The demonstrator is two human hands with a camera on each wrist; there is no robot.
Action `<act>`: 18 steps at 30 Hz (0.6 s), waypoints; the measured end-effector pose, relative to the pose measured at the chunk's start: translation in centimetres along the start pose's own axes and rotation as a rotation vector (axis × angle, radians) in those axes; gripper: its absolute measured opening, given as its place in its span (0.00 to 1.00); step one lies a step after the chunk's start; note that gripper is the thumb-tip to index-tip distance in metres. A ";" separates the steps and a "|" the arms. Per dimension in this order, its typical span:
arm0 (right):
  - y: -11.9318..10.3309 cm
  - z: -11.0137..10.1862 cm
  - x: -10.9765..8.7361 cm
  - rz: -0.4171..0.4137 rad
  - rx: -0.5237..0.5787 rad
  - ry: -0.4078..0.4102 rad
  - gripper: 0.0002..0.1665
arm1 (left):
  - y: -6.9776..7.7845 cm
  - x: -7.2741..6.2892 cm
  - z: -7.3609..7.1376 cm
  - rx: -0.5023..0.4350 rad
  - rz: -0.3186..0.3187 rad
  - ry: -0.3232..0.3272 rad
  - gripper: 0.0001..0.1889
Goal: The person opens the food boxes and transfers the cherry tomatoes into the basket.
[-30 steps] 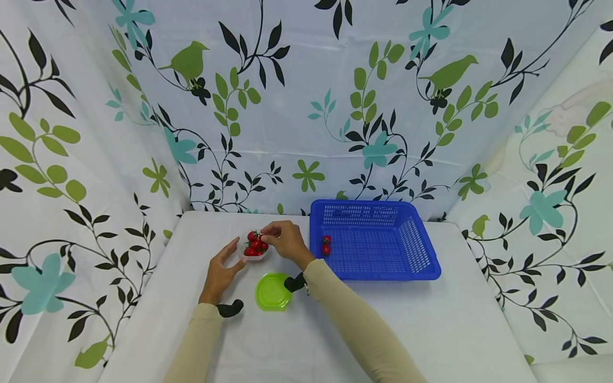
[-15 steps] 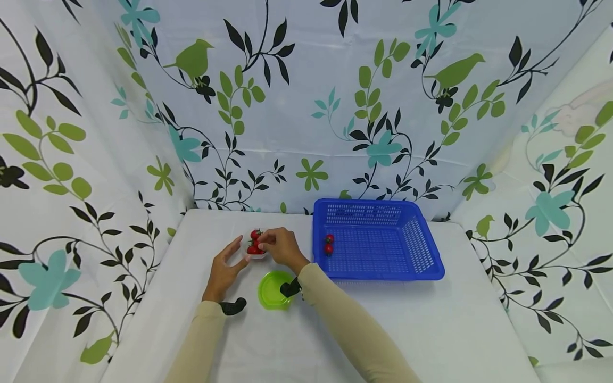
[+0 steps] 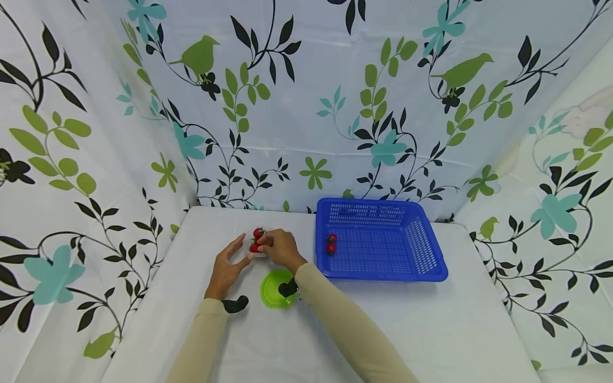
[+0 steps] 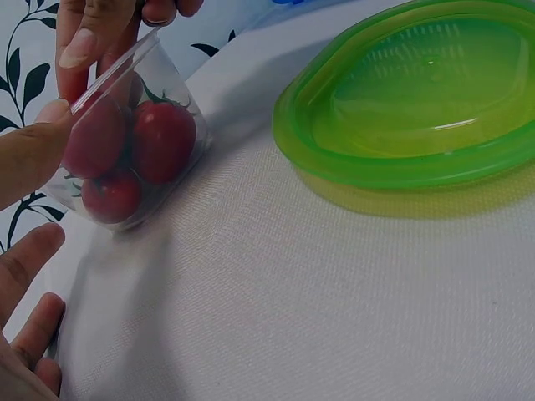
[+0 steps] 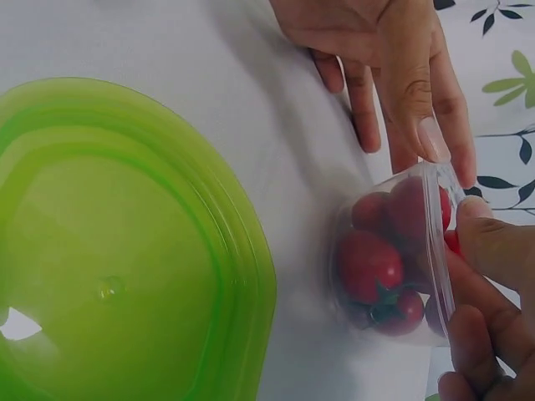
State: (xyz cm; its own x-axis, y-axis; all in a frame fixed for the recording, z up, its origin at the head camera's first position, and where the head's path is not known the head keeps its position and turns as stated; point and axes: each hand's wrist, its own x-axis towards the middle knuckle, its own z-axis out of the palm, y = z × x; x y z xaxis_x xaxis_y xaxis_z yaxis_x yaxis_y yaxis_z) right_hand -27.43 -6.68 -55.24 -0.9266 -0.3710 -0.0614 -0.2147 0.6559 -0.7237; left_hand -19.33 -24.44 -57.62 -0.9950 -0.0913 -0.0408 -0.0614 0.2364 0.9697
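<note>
Landmark: clear tub (image 5: pixel 439 242).

Left hand (image 3: pixel 225 271), at the tub's left side: fingers extended and spread, thumb touching the rim; it steadies rather than grips, I judge.

Tub contents: red tomatoes (image 4: pixel 165 142), several, some with green calyxes; full count not possible, since the right hand covers part of the opening.

Green lid (image 3: pixel 271 291), or a shallow dish of that form: on the table, on the person's side of the tub and slightly right, not touching it.

Right hand (image 3: pixel 283 249), reaching in from the tub's right: thumb and fingers bent inside the opening, next to a red tomato. View poor here; cannot tell whether the fingertips have closed on it.

Blue basket (image 3: pixel 383 276), right of the tub and apart from it: 2 tomatoes (image 3: pixel 331 248) inside, at the end nearest the tub.

Change over 1 s: right fingertips shifted from the tub's right edge to over its middle; basket count unchanged at 2. Reading: work is at the picking stage, with no further tomato transferred in this interval.
</note>
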 end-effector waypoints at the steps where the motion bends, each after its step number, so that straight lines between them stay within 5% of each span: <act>1: 0.0 0.0 0.0 0.000 -0.009 -0.001 0.10 | 0.1 -0.1 0.0 -0.001 -0.003 0.000 0.38; 18: -1.3 0.5 0.7 -0.002 -0.239 -0.030 0.17 | 0.2 0.0 0.0 -0.014 -0.030 0.008 0.38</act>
State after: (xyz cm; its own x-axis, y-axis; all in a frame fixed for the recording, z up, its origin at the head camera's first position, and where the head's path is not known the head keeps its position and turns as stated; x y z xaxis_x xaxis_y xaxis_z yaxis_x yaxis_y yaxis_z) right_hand -27.65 -8.15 -54.69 -0.9175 -0.3891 -0.0829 -0.2865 0.7909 -0.5408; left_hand -19.37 -24.38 -57.43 -0.9921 -0.1058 -0.0682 -0.0902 0.2197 0.9714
